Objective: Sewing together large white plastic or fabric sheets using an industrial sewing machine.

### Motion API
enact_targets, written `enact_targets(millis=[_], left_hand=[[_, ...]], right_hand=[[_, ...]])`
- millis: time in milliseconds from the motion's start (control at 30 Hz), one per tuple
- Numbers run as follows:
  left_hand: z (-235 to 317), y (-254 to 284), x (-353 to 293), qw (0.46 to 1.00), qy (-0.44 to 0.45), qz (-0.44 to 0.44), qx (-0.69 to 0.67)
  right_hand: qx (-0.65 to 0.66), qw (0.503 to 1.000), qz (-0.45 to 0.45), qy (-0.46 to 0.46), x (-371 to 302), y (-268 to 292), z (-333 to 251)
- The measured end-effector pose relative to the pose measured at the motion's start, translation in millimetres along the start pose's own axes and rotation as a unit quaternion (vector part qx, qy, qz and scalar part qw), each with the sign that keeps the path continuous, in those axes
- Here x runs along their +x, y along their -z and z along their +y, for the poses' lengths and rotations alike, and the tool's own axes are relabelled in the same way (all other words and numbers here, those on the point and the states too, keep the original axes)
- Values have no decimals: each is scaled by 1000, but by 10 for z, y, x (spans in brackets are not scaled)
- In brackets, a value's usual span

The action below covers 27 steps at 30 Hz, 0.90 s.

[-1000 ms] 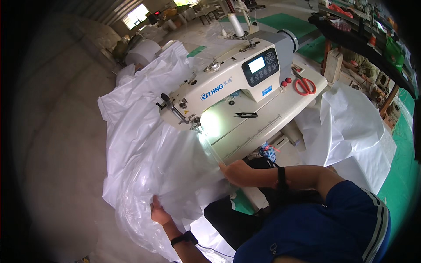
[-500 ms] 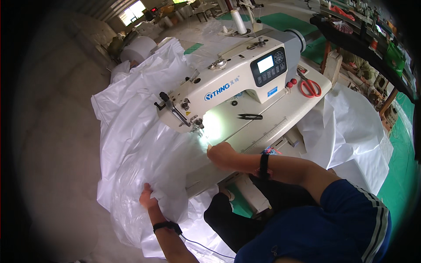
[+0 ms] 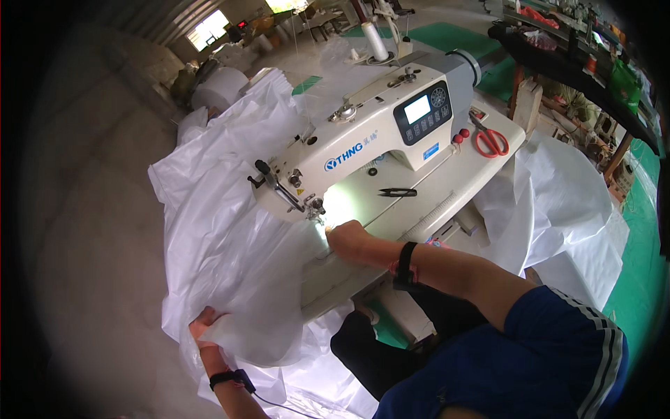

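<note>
A broad white, partly see-through plastic sheet [image 3: 230, 216] drapes over the left end of a white sewing machine [image 3: 370, 129] and hangs down toward the floor. My left hand [image 3: 204, 325] is closed on a fold of that sheet, out at the lower left. Close by the lit needle and presser foot [image 3: 319, 214], my right hand [image 3: 350, 241] has its fingers pinched at the sheet's edge; the fingertips are partly lost in the glare. Black thread snips [image 3: 398, 192] lie on the machine bed, to the right of the needle.
Red-handled scissors [image 3: 491, 144] and two red balls [image 3: 461, 135] rest at the table's right end. Behind the machine stands a white thread cone [image 3: 375, 42]. More white sheeting [image 3: 558, 202] hangs on the right, and a cluttered rack [image 3: 586, 77] is beyond it.
My left hand has moved left and nearer to me, drawing the sheet's edge along. My right hand has shifted slightly toward the needle.
</note>
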<state>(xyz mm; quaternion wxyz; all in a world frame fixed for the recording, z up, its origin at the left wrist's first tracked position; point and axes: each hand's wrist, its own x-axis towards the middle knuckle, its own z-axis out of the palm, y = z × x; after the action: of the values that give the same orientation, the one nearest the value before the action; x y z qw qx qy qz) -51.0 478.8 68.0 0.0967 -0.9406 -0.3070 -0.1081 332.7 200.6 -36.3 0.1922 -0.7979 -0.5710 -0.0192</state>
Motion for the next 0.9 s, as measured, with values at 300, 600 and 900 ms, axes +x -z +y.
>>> enact_targets(millis=[300,600,900], left_hand=[[876,803,-160,975,126,182,-1],[3343,-361,494,957,-214,23,-195],[3231,-467,781,963,-164,42,-211]], right_hand=[[71,997,-31,5,-155,196,-28],[27,997,-71,-7,-147,491,342],[34,980,64,187,-142,209,536]])
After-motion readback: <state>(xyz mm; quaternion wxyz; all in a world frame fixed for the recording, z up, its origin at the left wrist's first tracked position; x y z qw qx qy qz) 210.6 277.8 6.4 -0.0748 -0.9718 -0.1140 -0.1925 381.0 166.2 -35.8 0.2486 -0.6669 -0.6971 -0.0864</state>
